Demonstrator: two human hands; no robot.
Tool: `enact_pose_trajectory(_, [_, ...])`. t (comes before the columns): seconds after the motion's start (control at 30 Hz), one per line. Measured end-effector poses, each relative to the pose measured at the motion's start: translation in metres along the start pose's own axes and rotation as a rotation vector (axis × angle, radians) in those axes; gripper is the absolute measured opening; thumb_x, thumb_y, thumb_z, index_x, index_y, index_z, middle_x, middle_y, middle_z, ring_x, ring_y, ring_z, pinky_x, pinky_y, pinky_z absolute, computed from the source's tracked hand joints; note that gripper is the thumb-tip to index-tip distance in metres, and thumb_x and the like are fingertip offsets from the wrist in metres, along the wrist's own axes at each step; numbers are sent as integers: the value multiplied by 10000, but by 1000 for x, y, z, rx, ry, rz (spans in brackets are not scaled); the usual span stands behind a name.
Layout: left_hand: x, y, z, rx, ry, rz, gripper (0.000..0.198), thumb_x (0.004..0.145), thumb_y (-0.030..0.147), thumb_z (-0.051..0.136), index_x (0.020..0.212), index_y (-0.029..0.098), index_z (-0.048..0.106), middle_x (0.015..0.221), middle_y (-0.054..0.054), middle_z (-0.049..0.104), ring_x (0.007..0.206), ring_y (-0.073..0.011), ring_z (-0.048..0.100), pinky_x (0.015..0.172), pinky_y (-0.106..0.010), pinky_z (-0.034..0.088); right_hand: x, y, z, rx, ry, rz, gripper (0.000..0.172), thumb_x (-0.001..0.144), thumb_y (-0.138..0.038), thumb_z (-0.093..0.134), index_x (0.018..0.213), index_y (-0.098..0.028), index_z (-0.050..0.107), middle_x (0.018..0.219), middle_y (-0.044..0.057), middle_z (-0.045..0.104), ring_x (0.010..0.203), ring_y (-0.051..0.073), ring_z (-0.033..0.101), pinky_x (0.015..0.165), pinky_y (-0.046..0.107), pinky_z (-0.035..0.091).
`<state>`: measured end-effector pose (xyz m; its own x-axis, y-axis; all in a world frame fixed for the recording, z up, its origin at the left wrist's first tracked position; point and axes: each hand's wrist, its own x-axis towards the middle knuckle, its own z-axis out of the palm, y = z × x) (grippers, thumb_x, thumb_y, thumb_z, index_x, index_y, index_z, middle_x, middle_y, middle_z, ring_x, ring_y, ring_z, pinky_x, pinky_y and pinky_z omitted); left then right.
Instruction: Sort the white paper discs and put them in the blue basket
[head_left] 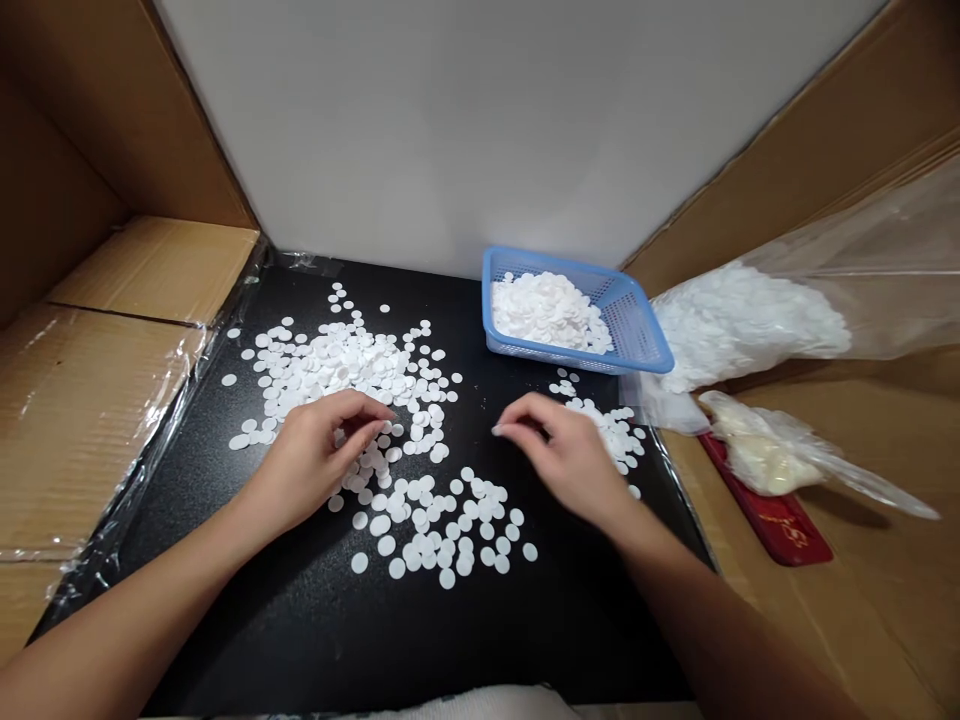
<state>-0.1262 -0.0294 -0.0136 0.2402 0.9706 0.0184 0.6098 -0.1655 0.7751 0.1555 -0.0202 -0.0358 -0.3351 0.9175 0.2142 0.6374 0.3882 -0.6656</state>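
A makeshift packing station: a black mat [315, 620] walled by cardboard boxes [97, 390], with bulk bagged discs [742, 320].

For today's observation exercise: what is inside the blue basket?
The blue basket holds a heap of small white discs. The heap covers most of the mesh floor, so anything beneath it cannot be seen.

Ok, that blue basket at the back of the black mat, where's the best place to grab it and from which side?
Probably the blue basket's near long rim, reached from the front. Its white discs are heaped toward the left end, so gripping mid-rim, or both short ends, would likely keep it level. The clear bag crowds its right side.
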Motion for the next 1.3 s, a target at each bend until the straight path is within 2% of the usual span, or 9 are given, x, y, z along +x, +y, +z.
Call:
enact_pose_trajectory(0.13, [0, -5, 2, 23, 27, 51, 191, 895, 315, 544, 933, 209, 698, 905, -39, 733, 802, -171, 654, 659, -261, 506, 0, 49, -39, -255, 58, 213, 160, 872, -262, 584, 718, -223, 602, 636, -5, 620, 568, 178, 564, 565, 300, 400])
enact_pose_trajectory(0.23, [3, -8, -1, 11, 35, 40, 179, 879, 293, 547, 928, 206, 696, 916, -39, 731, 837, -175, 659, 700, -272, 524, -1, 68, -45, -397, 91, 220, 208, 859, -277, 595, 661, -215, 607, 667, 13, 584, 575, 181, 545, 567, 313, 392])
enact_pose_trajectory(0.37, [10, -18, -13, -4, 106, -11, 179, 852, 306, 566, 917, 201, 696, 952, -50, 735, 902, -195, 665, 786, -309, 533, -2, 39, -25, -336, 170, 8, 138, 935, -223, 557, 857, -210, 671, 833, 42, 620, 729, 199, 597, 672, 334, 464])
enact_pose_trajectory(0.47, [13, -24, -21, 22, 150, -42, 190, 836, 325, 576, 913, 206, 702, 959, -52, 736, 903, -202, 660, 788, -318, 517, -4, 4, 3, -138, 32, -233, 198, 983, -157, 508, 1022, -209, 695, 890, 54, 619, 806, 185, 601, 706, 310, 508])
enact_pose_trajectory(0.63, [13, -20, -22, 23, 168, -52, 200, 839, 370, 581, 883, 223, 708, 927, -40, 727, 884, -198, 649, 718, -293, 497, -10, -15, 39, -271, -138, -472, 326, 968, -71, 457, 1168, -176, 691, 938, 99, 615, 812, 207, 545, 689, 347, 504])
enact_pose_trajectory(0.73, [12, -14, -20, 18, 148, -55, 208, 844, 387, 581, 868, 224, 708, 916, -37, 729, 865, -192, 650, 683, -281, 486, -14, -11, 43, -231, -172, -475, 306, 964, -75, 476, 1143, -179, 700, 960, 99, 613, 832, 203, 542, 706, 348, 509])
enact_pose_trajectory(0.9, [12, -13, -17, -9, 129, -52, 225, 854, 395, 571, 873, 218, 708, 911, -41, 734, 880, -200, 658, 679, -285, 482, -18, -4, 33, -75, -168, -406, 292, 973, -103, 494, 1127, -227, 710, 964, 75, 602, 864, 189, 571, 743, 344, 534])
enact_pose_trajectory(1.07, [12, -13, -15, -14, 94, -56, 230, 867, 383, 555, 878, 206, 702, 912, -46, 723, 876, -209, 656, 693, -299, 489, -15, 0, 29, -123, -81, -363, 374, 975, -79, 465, 1277, -217, 638, 984, 82, 610, 900, 201, 600, 776, 366, 559])
enact_pose_trajectory(1.3, [8, -16, -6, 82, 19, 54, 211, 925, 303, 511, 957, 204, 695, 954, -47, 683, 880, -192, 641, 756, -310, 510, -16, -4, 34, -211, -185, -461, 527, 870, 61, 391, 1273, -184, 626, 1176, 144, 636, 1068, 251, 588, 840, 435, 553])
